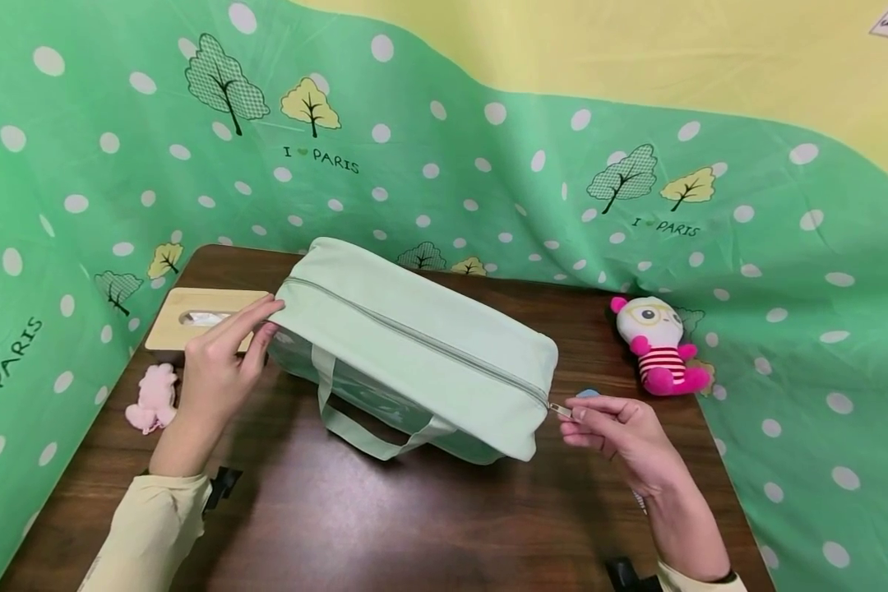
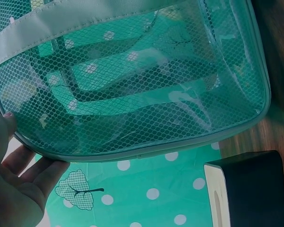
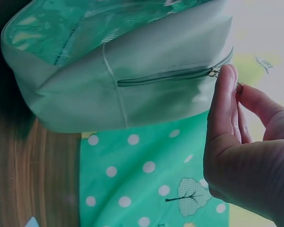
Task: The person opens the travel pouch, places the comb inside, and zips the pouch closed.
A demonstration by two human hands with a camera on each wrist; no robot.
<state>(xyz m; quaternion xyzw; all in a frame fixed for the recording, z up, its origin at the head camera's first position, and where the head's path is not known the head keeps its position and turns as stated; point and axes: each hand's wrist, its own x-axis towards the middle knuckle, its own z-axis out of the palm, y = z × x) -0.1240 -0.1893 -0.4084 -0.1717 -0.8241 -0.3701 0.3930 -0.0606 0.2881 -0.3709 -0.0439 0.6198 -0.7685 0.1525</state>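
Observation:
A pale green zip bag (image 1: 414,329) with see-through mesh sides stands on the table, its handle (image 1: 373,440) hanging down the front. At the bag's upper left corner, my left hand (image 1: 222,353) grips the edge, thumb in front and fingers behind; the left wrist view shows the mesh side (image 2: 132,80) above this hand (image 2: 19,184). My right hand (image 1: 625,432) pinches the metal zipper pull (image 1: 560,409) at the bag's right end. In the right wrist view the zipper (image 3: 165,77) runs on down the end panel, past the slider (image 3: 214,73) beside my fingers. Along the top, the zipper looks closed.
A light wooden tissue box (image 1: 170,316) and a pink plush toy (image 1: 154,399) are at the left. A pink and white plush toy (image 1: 659,345) sits at the right back. Something blue (image 1: 588,394) is partly hidden behind my right hand. Patterned cloth (image 1: 429,148) hangs around the table.

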